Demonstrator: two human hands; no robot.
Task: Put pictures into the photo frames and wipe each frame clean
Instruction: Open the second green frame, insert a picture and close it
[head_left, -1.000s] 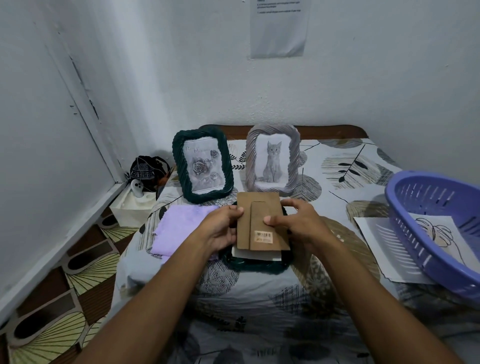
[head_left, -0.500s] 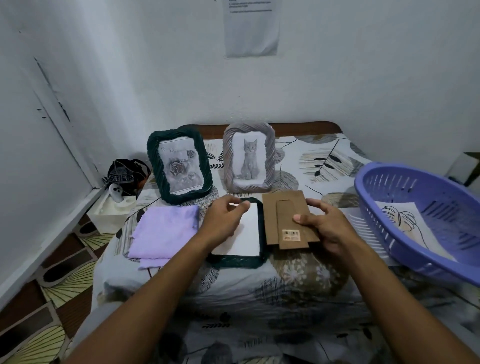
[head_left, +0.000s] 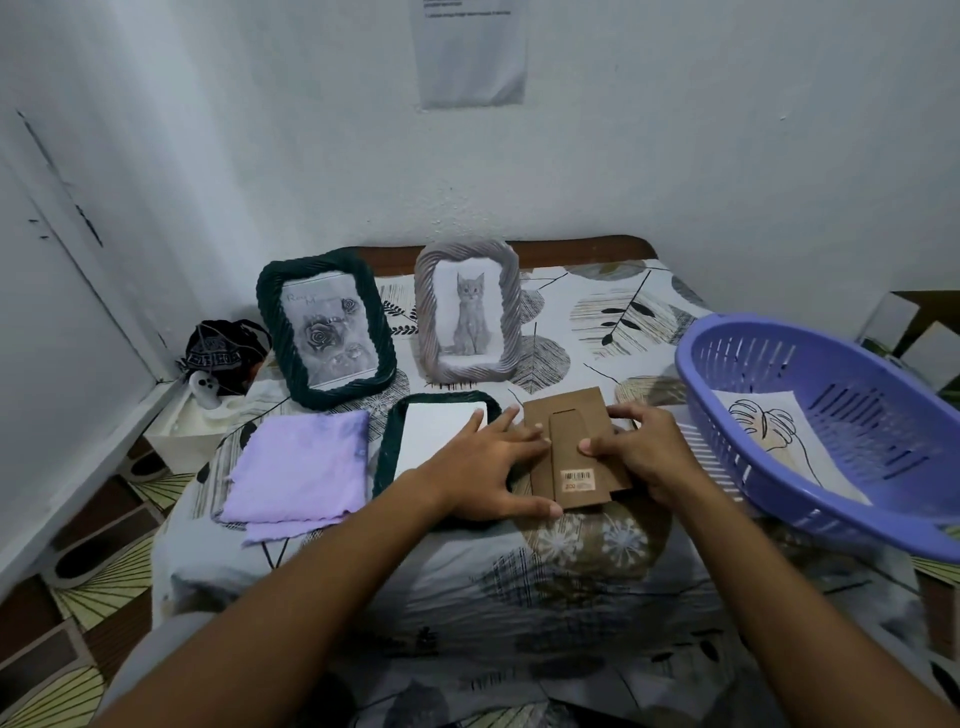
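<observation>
A dark green frame (head_left: 385, 457) lies face down on the bed with a white sheet (head_left: 436, 431) in its opening. Right of it lies the brown cardboard backing (head_left: 571, 415), stand and barcode sticker facing up. My left hand (head_left: 488, 470) rests flat with fingers apart, across the frame's right side and onto the backing's left edge. My right hand (head_left: 641, 449) grips the backing's right side, thumb on the stand. A folded purple cloth (head_left: 296, 467) lies left of the frame.
Two filled frames stand at the back: a dark green one with roses (head_left: 324, 327) and a grey one with a cat (head_left: 467, 312). A purple basket (head_left: 779, 499) at the right holds a leaf drawing (head_left: 769, 431). A black bag (head_left: 218, 353) sits by the left wall.
The cardboard backing went from over the lying frame to its right, uncovering the white sheet. My left hand slid from the sheet to the backing's left edge.
</observation>
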